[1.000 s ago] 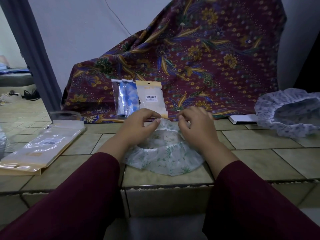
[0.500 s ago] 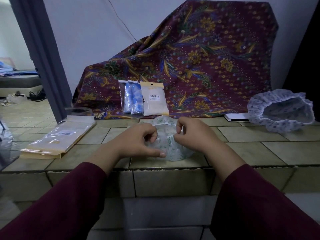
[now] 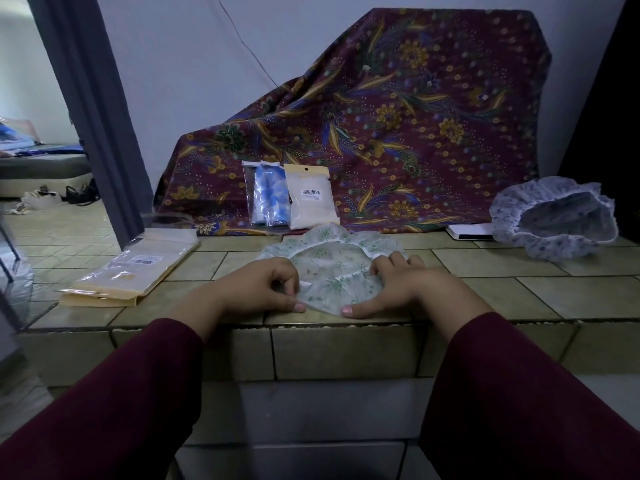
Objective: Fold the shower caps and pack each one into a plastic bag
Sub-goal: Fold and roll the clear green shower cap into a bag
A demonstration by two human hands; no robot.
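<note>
Folding step: I have the green-print shower cap (image 3: 332, 268) lying near the front edge of the tiled counter (image 3: 519, 289), partly flattened, frilly rim fanned out toward the back.
Left hand (image 3: 258, 289): fingers curled, pinching the cap's left edge, thumb flat on the tile.
Right hand (image 3: 401, 289): fingers laid over the cap's right side, pressing it down; thumb stretched along the near edge. I cannot tell whether it pinches any film.
Handling: I judge the cap light, thin and limp, a slick plastic film with an elastic rim that will spring back unless pinned.
Where to hold: at the gathered rim, both sides, where the elastic gives bulk to pinch.
Bags: a stack of empty plastic bags (image 3: 128, 275) lies to the left, well apart from the cap.
Already packed: a bagged blue cap (image 3: 268, 195) and a cream packet (image 3: 311, 199) lean against the batik cloth (image 3: 415, 133).
Waiting: a purple-print shower cap (image 3: 554, 220) sits far right.
</note>
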